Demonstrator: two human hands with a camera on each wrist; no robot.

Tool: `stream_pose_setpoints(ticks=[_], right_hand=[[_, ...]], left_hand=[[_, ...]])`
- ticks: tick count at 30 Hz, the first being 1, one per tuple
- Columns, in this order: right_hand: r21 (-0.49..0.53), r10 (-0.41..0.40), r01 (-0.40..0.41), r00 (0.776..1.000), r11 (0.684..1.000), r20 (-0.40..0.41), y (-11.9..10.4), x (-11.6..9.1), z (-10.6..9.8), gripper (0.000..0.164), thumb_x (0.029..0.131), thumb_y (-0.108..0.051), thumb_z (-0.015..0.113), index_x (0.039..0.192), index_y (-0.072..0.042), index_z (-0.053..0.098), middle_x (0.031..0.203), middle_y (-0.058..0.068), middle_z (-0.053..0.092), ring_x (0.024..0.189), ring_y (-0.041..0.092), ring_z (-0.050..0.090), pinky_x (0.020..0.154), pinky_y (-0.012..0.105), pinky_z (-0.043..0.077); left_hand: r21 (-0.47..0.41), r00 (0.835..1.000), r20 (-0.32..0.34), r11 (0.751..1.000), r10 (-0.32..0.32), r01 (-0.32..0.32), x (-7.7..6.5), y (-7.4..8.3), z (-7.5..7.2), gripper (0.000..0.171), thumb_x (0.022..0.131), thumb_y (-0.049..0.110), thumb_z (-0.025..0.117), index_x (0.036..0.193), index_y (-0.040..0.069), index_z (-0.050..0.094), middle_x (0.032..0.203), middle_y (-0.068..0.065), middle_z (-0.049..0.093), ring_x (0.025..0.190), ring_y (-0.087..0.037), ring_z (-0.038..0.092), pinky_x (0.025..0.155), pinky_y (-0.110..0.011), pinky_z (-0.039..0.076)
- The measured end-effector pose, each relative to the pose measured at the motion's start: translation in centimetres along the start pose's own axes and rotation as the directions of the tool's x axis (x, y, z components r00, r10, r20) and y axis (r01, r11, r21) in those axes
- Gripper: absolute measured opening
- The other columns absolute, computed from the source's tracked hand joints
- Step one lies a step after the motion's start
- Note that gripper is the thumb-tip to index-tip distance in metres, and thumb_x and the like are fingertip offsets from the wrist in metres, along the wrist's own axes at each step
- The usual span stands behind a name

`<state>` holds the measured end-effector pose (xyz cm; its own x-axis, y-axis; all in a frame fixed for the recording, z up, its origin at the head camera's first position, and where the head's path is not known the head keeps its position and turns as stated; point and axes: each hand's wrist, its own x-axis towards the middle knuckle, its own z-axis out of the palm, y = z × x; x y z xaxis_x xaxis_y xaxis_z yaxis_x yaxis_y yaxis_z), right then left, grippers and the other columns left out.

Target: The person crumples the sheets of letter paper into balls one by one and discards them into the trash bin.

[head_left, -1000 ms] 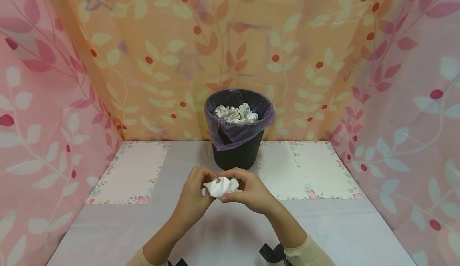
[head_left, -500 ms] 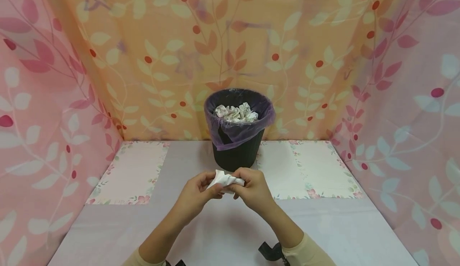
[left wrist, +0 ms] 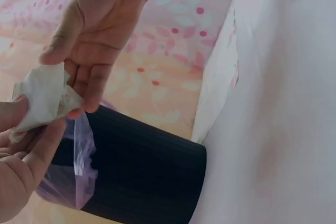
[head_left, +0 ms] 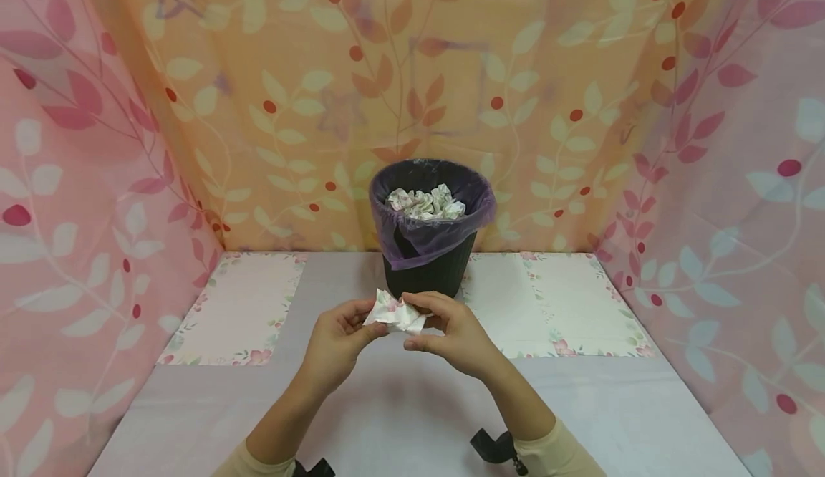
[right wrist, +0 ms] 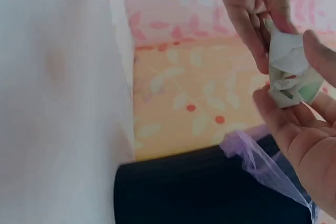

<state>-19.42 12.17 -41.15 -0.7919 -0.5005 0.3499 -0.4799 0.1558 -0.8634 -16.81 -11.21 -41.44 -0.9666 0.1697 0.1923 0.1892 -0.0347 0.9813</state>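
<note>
Left end first: pink leaf-print cloth [head_left: 51, 198] at the side, then one flower-bordered sheet [head_left: 245, 312] flat on the pale tabletop [head_left: 399, 420]. Next I get the person's left hand [head_left: 329, 337], fingers bent, thumb below, pinching the left end of a crumpled paper [head_left: 394, 314]. That paper is mid-view, raised off the tabletop between both hands and in front of the bin, white with a bit of pink print; from the right wrist I also see green on it. Just behind, I've got a black bin [head_left: 428, 276] standing upright, purple liner [head_left: 425, 244] folded over its rim, crumpled papers [head_left: 428, 205] inside. Then the right hand [head_left: 460, 337]: part-open, bent fingers touching the crumpled paper's right side, thumb apart from it in my head view; I can't tell whether it has any real hold. Further right I log two more bordered sheets [head_left: 586, 305] lying side by side, then pinkish leaf-print cloth [head_left: 728, 198]. Orange leaf-print cloth [head_left: 290, 140] spans the back.
</note>
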Motion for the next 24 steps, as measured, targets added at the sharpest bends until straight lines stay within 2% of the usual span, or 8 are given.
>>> stream_pose_setpoints(ticks=[3,7,12,16,18,20,22,24], right_hand=[[0.054,0.056,-0.056,0.998,0.997,0.007,-0.2,-0.1,0.0,0.067,0.082,-0.013,0.086,0.143,-0.007,0.059,0.133,0.006,0.063,0.106,0.023,0.065,0.088,0.029,0.059],[0.132,0.084,-0.085,0.996,0.988,0.010,-0.5,-0.3,0.0,0.058,0.082,-0.007,0.086,0.136,-0.006,0.065,0.123,0.009,0.066,0.095,0.022,0.068,0.079,0.029,0.061],[0.249,0.008,-0.007,1.000,0.969,-0.003,-0.4,-0.2,0.2,0.032,0.081,0.001,0.084,0.111,0.003,0.075,0.105,0.011,0.067,0.088,0.019,0.068,0.076,0.031,0.062],[0.337,0.001,-0.002,1.000,0.942,0.001,-0.4,-0.2,0.3,0.022,0.081,0.003,0.083,0.098,0.010,0.072,0.093,0.006,0.065,0.078,0.016,0.065,0.069,0.027,0.060],[0.366,0.046,-0.055,0.998,0.929,0.032,-0.4,-0.2,0.0,0.026,0.080,0.004,0.083,0.101,0.011,0.068,0.093,0.006,0.065,0.077,0.016,0.065,0.067,0.026,0.059],[0.375,0.089,-0.111,0.993,0.920,0.077,-0.5,-0.2,-0.4,0.044,0.078,0.008,0.082,0.118,0.008,0.064,0.099,0.008,0.064,0.081,0.017,0.065,0.070,0.029,0.061],[0.289,0.086,-0.112,0.991,0.951,0.101,-0.5,-0.3,-1.0,0.065,0.077,0.007,0.084,0.136,-0.002,0.058,0.105,0.010,0.061,0.089,0.018,0.064,0.077,0.030,0.061],[0.160,0.036,-0.052,0.994,0.986,0.101,-0.6,-0.3,-1.5,0.081,0.078,0.003,0.086,0.150,-0.013,0.051,0.114,0.009,0.059,0.100,0.018,0.062,0.086,0.030,0.060]], left_hand=[[0.009,0.999,-0.007,0.999,0.041,-0.041,-0.1,-0.1,0.0,0.033,0.087,0.006,0.080,0.117,-0.005,0.071,0.110,-0.019,0.075,0.096,-0.022,0.074,0.085,-0.029,0.061],[-0.016,0.998,-0.009,0.998,0.065,-0.065,-0.2,-0.3,0.0,0.027,0.084,0.007,0.083,0.107,-0.005,0.074,0.099,-0.013,0.077,0.086,-0.019,0.074,0.080,-0.030,0.062],[-0.167,0.995,0.029,0.982,0.096,-0.090,0.0,-0.9,0.1,0.023,0.084,-0.002,0.079,0.101,-0.015,0.070,0.091,-0.004,0.077,0.079,-0.018,0.074,0.079,-0.035,0.063],[-0.234,0.990,0.085,0.968,0.110,-0.087,0.1,-1.4,0.2,0.012,0.088,0.001,0.077,0.097,-0.005,0.073,0.087,-0.002,0.077,0.075,-0.019,0.074,0.080,-0.035,0.062],[-0.237,0.986,0.122,0.968,0.115,-0.084,0.1,-1.4,0.3,0.013,0.088,0.004,0.077,0.098,-0.003,0.073,0.089,-0.002,0.076,0.076,-0.019,0.075,0.081,-0.034,0.062],[-0.214,0.980,0.165,0.974,0.111,-0.075,0.1,-1.3,0.5,0.019,0.090,0.006,0.077,0.105,-0.004,0.072,0.096,-0.005,0.076,0.082,-0.019,0.075,0.083,-0.034,0.062],[-0.148,0.975,0.198,0.986,0.104,-0.075,-0.1,-0.9,0.6,0.028,0.093,0.009,0.074,0.115,-0.007,0.069,0.106,-0.008,0.076,0.091,-0.020,0.075,0.087,-0.033,0.061],[-0.066,0.970,0.224,0.994,0.098,-0.086,-0.3,-0.5,0.7,0.034,0.098,0.011,0.068,0.127,-0.006,0.066,0.118,-0.012,0.074,0.102,-0.020,0.074,0.091,-0.032,0.059]])
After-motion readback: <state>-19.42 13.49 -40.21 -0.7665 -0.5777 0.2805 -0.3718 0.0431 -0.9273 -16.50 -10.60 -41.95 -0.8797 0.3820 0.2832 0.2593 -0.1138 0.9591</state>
